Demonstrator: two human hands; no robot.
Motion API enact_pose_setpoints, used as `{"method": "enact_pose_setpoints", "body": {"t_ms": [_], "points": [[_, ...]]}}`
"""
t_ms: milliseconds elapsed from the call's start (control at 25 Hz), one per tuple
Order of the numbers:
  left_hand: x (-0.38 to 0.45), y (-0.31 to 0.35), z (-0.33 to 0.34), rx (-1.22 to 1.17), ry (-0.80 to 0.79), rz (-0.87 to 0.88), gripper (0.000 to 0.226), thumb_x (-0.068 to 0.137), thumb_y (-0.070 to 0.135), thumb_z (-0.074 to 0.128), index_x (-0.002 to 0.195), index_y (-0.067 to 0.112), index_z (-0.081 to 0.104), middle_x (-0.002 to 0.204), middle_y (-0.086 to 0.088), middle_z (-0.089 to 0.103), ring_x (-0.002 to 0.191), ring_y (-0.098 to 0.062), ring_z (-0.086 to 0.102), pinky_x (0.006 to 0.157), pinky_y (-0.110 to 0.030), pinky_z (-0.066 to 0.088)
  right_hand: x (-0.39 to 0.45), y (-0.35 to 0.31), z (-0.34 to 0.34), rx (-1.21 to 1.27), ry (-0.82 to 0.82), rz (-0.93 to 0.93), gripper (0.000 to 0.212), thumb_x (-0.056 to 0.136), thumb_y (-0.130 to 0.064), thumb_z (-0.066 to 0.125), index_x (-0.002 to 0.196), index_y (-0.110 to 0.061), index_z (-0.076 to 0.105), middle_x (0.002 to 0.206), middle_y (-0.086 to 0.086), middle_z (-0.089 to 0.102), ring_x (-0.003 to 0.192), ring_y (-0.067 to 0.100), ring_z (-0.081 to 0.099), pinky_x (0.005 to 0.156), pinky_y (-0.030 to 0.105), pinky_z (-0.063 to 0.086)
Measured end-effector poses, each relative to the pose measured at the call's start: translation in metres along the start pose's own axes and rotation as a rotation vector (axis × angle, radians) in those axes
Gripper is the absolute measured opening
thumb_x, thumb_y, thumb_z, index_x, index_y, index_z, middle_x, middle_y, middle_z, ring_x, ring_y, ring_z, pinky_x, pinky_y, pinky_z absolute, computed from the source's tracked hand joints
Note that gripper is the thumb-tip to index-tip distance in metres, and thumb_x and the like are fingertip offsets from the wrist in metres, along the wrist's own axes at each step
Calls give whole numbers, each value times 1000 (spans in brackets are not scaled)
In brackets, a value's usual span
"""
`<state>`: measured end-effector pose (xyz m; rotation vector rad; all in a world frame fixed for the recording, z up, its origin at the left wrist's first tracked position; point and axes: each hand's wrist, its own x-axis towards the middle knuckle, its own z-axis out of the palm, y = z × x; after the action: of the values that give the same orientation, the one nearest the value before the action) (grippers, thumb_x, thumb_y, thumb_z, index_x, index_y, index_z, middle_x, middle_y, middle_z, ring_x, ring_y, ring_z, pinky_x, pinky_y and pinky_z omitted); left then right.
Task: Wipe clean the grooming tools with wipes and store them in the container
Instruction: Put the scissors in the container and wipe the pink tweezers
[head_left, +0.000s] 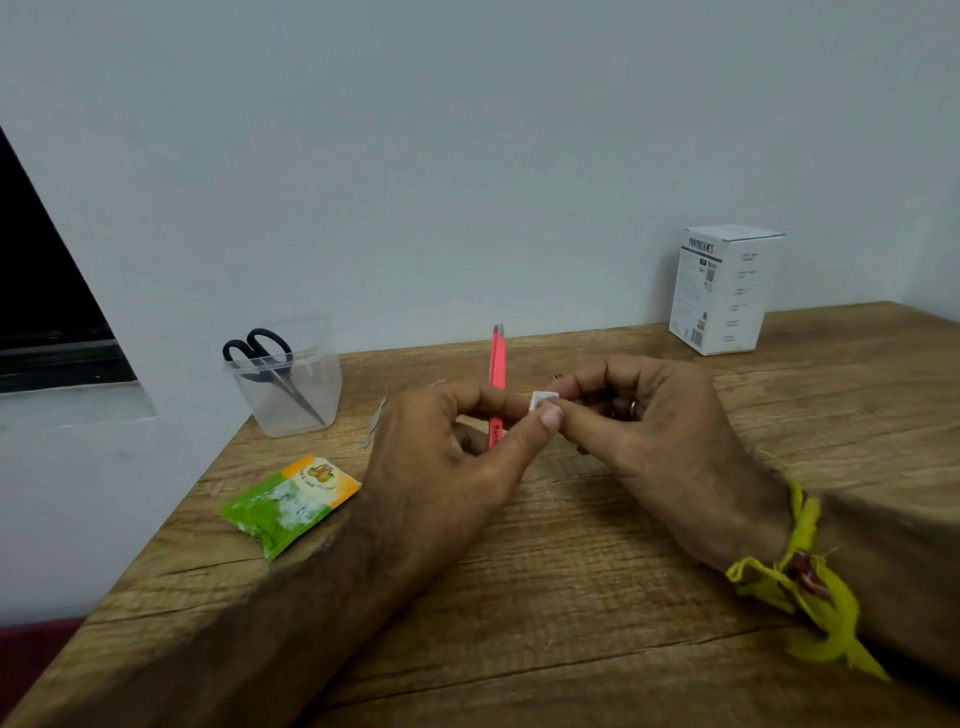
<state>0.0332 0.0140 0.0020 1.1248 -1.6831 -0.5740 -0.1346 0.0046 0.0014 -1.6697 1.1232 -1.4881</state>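
Observation:
My left hand (441, 457) grips pink tweezers (497, 364) near their lower end, their tips pointing away toward the wall. A small folded white wipe (540, 400) sits between both hands. My left thumb presses on it and my right hand (649, 431) pinches it with curled fingers. A clear plastic container (291, 389) stands at the table's back left with black-handled scissors (265, 353) inside, blades down. Behind my left hand lies a thin metal tool (375, 423), mostly hidden.
A torn green and orange wipe sachet (288, 504) lies near the wooden table's (571, 597) left edge. A white cardboard box (722, 291) stands at the back right against the wall. A yellow thread is tied round my right wrist.

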Motion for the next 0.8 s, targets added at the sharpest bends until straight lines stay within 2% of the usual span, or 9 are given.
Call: {"method": "enact_pose_setpoints", "body": {"t_ms": [80, 200, 320, 480, 560, 680, 800], "points": [[1, -1, 1, 9, 13, -38, 23, 76, 49, 77, 86, 28, 78, 64, -4, 74, 57, -30, 72, 59, -52, 60, 0, 1, 0, 6, -19, -2, 5, 77, -14, 82, 80, -14, 77, 68, 1, 71, 59, 2, 58, 56, 17, 48], [3, -2, 1, -14, 7, -77, 9, 86, 31, 77, 88, 23, 77, 63, -3, 74, 56, -20, 73, 62, -41, 62, 0, 1, 0, 16, -49, -5, 6, 78, -12, 81, 83, -13, 77, 73, 6, 73, 62, 4, 59, 58, 17, 49], [5, -5, 0, -37, -8, -107, 6, 90, 23, 72, 92, 19, 76, 63, -2, 75, 55, -15, 73, 59, -28, 60, 1, 4, 0, 12, -61, -3, 11, 81, -11, 79, 90, -15, 77, 80, 7, 74, 68, 7, 62, 61, 18, 51], [6, -6, 0, -86, -7, -120, 5, 91, 20, 70, 91, 18, 75, 66, -3, 75, 57, -17, 73, 60, -30, 61, 4, 4, -2, 72, -90, 120, 24, 82, -20, 78, 106, -20, 75, 94, 1, 74, 72, 0, 63, 62, 17, 50], [5, -5, 0, -83, -12, -105, 5, 91, 22, 71, 91, 20, 76, 67, -2, 75, 57, -17, 74, 61, -32, 62, 4, 3, -2, 107, -165, 164, 22, 80, -22, 78, 102, -16, 77, 91, 3, 76, 73, 0, 65, 61, 17, 50], [5, -6, -1, -92, -23, -96, 5, 92, 19, 70, 93, 19, 75, 70, -3, 76, 60, -18, 75, 63, -35, 63, 5, 2, -4, 148, -169, 184, 15, 79, -18, 78, 92, -10, 78, 83, 6, 76, 73, 8, 66, 62, 20, 51], [6, -7, -1, -90, -39, -102, 7, 92, 18, 69, 96, 16, 75, 70, -3, 76, 60, -17, 74, 59, -29, 61, 7, 4, -6, 196, -159, 209, 15, 79, -16, 77, 90, -6, 77, 80, 7, 75, 71, 10, 66, 60, 24, 51]]}}
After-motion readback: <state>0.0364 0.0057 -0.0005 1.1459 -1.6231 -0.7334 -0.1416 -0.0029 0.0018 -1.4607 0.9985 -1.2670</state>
